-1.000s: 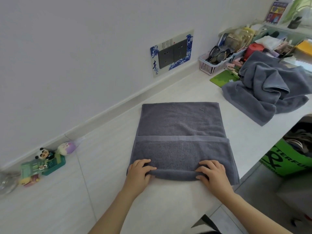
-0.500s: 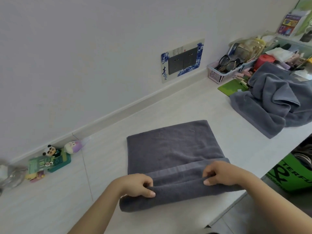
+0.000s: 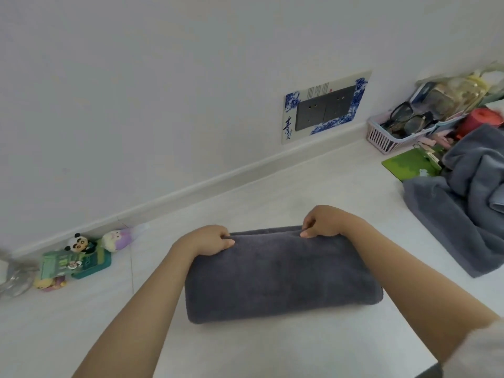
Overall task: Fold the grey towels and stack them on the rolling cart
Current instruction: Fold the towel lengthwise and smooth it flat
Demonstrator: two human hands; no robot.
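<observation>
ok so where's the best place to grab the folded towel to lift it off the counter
Take the folded towel by its two short ends, one hand sliding under each from left and right. It lies as a wide, thick bundle across the counter, so support under both ends should keep the layers together. The left hand and right hand now pinch only its far edge.

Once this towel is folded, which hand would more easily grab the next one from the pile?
Probably the right hand: the unfolded towel pile lies on its side, while the left hand grips the folded towel farther away.
</observation>
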